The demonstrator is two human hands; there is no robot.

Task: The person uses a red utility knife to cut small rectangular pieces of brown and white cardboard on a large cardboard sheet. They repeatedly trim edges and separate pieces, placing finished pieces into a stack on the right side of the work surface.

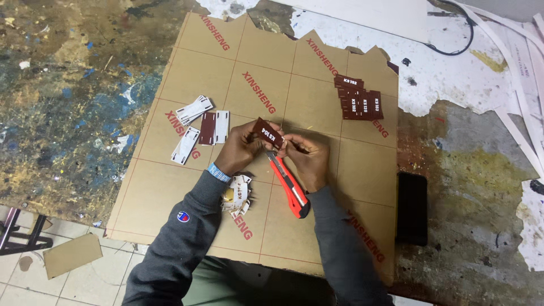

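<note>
Head view: left hand (241,148) is pinching a small maroon tag (267,133) closed-fingered above the brown sheet (317,96); right hand (309,161) is gripping an orange utility knife (288,184). Tag seems light, stiff; hold its edges.

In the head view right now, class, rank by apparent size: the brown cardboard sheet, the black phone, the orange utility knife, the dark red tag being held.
1. Brown cardboard sheet
2. Black phone
3. Orange utility knife
4. Dark red tag
</note>
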